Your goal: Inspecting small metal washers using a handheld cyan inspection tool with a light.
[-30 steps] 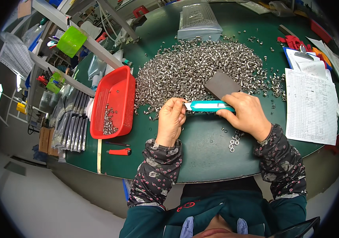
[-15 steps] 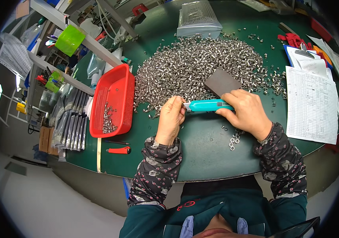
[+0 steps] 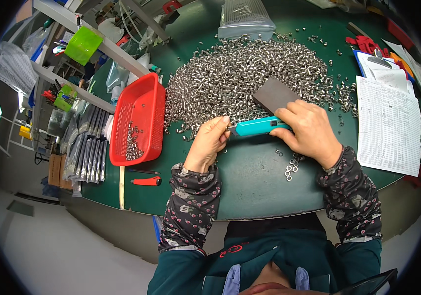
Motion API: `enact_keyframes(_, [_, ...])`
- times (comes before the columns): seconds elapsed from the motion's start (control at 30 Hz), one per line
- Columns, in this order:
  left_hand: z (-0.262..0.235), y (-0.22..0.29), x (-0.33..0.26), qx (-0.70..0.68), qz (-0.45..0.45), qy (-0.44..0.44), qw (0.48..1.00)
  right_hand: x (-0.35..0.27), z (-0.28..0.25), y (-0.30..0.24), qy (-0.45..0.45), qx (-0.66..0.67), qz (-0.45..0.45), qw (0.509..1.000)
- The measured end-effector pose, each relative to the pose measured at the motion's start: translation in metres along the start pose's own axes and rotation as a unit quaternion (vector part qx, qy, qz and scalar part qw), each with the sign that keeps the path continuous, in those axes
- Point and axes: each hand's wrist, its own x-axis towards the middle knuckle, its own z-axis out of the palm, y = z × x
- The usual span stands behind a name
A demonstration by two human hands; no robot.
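My right hand (image 3: 311,130) is closed around the teal handle of a utility knife (image 3: 257,126), whose blade end points left. The fingers of my left hand (image 3: 209,140) are pinched together right at the blade tip. Whatever they hold is too small and too covered to make out. Just beyond both hands spreads a big heap of small shiny metal rings (image 3: 240,78). A dark grey rectangular block (image 3: 275,95) lies at the heap's near edge, by my right fingertips. Several loose rings (image 3: 291,168) lie on the table below my right hand.
A red plastic basket (image 3: 158,123) with some metal rings stands left. Near it lie a red utility knife (image 3: 146,182) and a dark pencil-like stick (image 3: 144,171). Printed sheets (image 3: 387,128) and a clipboard (image 3: 379,60) are at right. Bagged tubes (image 3: 246,17) sit behind the heap.
My left hand has shifted slightly left, and the knife has tilted, its right end now higher. The whole view has moved a little. Both grips look the same.
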Motion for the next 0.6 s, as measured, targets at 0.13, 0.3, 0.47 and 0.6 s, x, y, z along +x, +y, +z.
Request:
enact_keyframes(0.13, [-0.002,0.001,0.0,0.022,-0.023,-0.024,0.999,0.002,-0.004,-0.001,-0.001,-0.022,-0.008,1.0])
enact_keyframes(0.3, [-0.005,0.002,-0.002,0.048,-0.059,-0.038,0.996,0.004,-0.009,-0.002,-0.003,-0.047,-0.035,0.998])
enact_keyframes(0.47, [0.002,0.005,-0.003,0.058,-0.086,-0.024,0.994,0.004,-0.011,-0.002,0.015,-0.064,-0.057,0.996])
enact_keyframes(0.6, [-0.002,0.003,-0.003,0.066,-0.089,-0.062,0.992,0.005,-0.014,-0.002,0.024,-0.087,-0.076,0.993])
